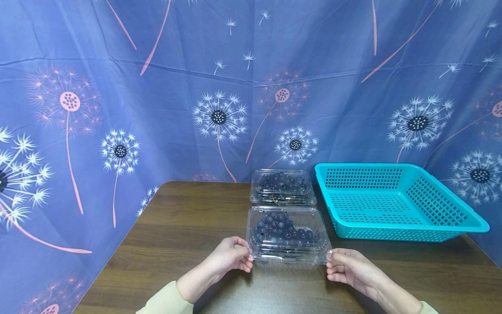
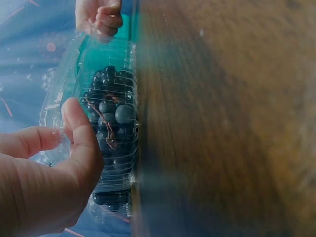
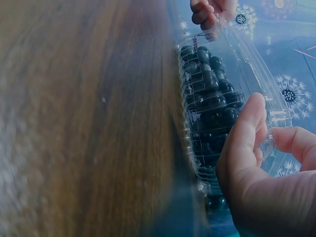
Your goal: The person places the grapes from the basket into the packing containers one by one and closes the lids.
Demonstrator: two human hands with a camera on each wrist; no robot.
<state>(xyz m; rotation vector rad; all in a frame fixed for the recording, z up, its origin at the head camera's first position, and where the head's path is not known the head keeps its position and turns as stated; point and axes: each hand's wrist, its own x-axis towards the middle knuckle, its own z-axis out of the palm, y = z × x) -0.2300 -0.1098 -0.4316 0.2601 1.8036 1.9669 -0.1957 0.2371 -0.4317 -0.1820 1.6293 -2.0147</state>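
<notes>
- step in hand, as i read it: both hands take hold of the near clear plastic clamshell box of dark grapes (image 1: 287, 234) at its front corners; it sits flat on the brown wood-grain table (image 1: 184, 226), lid closed as far as i can tell.
- left hand (image 1: 231, 257) pinches the front-left corner, thumb + fingers curled on the rim; right hand (image 1: 350, 267) does the same at the front-right corner.
- next move prob. calls for an even two-handed hold, box kept level so the thin shell doesn't flex or pop.
- box looks: see-through ribbed walls, round blue-black grapes w/ a brownish stem bit, piled in the middle.
- a second clear clamshell box of grapes (image 1: 283, 186) sits just behind; the teal perforated plastic basket (image 1: 396, 218) is to the right, near but apart.
</notes>
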